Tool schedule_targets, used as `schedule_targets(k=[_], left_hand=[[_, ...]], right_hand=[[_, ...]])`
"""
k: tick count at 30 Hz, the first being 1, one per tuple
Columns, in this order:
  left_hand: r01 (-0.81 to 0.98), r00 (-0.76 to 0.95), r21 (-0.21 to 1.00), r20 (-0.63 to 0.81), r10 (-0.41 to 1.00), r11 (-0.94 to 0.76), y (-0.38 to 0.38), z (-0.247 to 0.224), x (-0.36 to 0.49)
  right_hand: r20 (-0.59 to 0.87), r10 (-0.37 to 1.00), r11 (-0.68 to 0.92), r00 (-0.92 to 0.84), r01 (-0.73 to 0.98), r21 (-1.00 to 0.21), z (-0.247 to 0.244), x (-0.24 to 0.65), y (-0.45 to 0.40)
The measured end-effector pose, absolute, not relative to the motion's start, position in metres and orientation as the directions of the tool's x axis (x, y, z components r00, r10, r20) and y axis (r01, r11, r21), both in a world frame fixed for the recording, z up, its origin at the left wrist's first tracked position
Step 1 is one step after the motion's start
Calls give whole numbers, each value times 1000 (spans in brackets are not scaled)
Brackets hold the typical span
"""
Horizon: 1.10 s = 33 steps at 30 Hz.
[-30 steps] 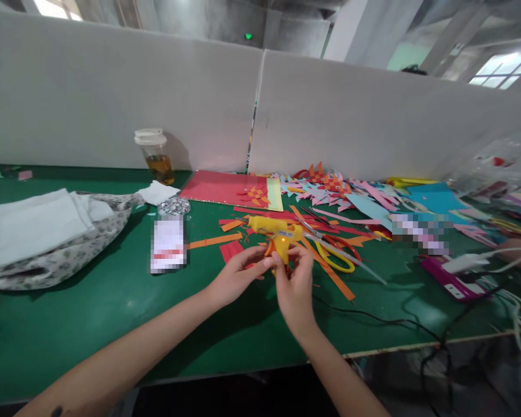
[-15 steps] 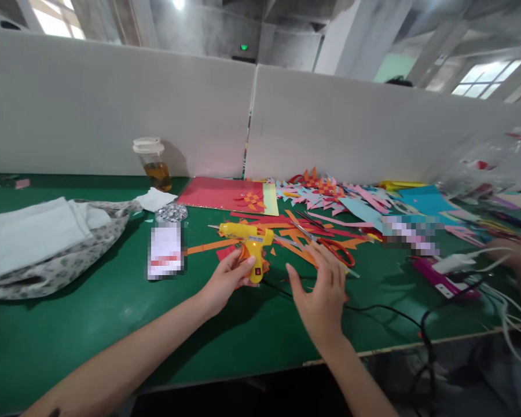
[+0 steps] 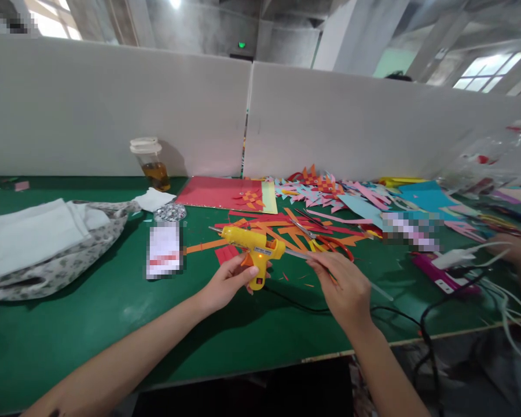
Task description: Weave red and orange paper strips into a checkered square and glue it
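Observation:
My left hand [image 3: 231, 282] is closed round the handle of a yellow hot glue gun [image 3: 245, 238], whose nozzle points left and whose small light glows orange. A long translucent glue stick [image 3: 381, 291] runs from the back of the gun toward the lower right. My right hand [image 3: 344, 284] pinches this stick behind the gun, its fingertips partly hidden. Orange-handled scissors [image 3: 336, 246] lie just beyond my right hand among red and orange paper strips [image 3: 286, 223]. The gun's black cord [image 3: 295, 302] trails right across the green table.
A red sheet [image 3: 212, 194] carries an orange woven paper fish [image 3: 250, 198]. On the left are a lidded cup [image 3: 151, 165], a blurred-out phone-like object [image 3: 164, 249] and a cloth bundle [image 3: 47, 243]. At right are a purple power strip [image 3: 443, 275] and another person's hand [image 3: 514, 255].
My right hand has gone from spread fingers to a pinch on the glue stick and moved right. The glue gun has shifted slightly right and down in my left hand.

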<state>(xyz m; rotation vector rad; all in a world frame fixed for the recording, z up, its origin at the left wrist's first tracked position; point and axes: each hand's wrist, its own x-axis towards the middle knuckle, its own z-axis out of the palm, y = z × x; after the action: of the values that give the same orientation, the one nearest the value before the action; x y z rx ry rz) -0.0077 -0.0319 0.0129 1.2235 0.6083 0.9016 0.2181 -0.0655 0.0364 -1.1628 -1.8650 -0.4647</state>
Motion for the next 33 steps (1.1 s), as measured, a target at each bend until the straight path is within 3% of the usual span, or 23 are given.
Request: schedule_targets(k=[13,16,18,20,22,24,26,28,30,33], left_hand=[[-232,538,968,45,842,96,-32,11,-7],[-247,516,958,2,857,146,-33,11,-6],[-268,492,948,-18,871,171,-33,11,-5],[-293,449,939,-29,893,178,-33,12,-5],[-308,415,934,-39,909,181,-32,12,-5],[-312,416,932,-42,908,186,-32,12,-4],[-308,422,936,-25,906,170,-32,11,-4],[-288,423,952,32,906,101,-34,8,-3],[-245,453,970,110,885,5,-37,5,-2],[-149,560,987,132,818,-58,-40,5,-3]], right_hand=[[710,641,463,-293,885,-53,52,219,-67],[756,616,355,-222,935,-15,50,206,-68],[854,513,234,-87,971,-41,43,192,-73],[928,371,284,-24,955,-89,34,174,-78],[937,348,418,13,893,-167,24,157,-83],[837,544,469,61,805,-363,19,140,-85],[669,731,385,136,727,-569,19,125,-83],[527,825,293,204,643,-708,21,113,-81],[421,863,221,280,541,-812,21,103,-79],[404,820,181,404,486,-855,16,95,-79]])
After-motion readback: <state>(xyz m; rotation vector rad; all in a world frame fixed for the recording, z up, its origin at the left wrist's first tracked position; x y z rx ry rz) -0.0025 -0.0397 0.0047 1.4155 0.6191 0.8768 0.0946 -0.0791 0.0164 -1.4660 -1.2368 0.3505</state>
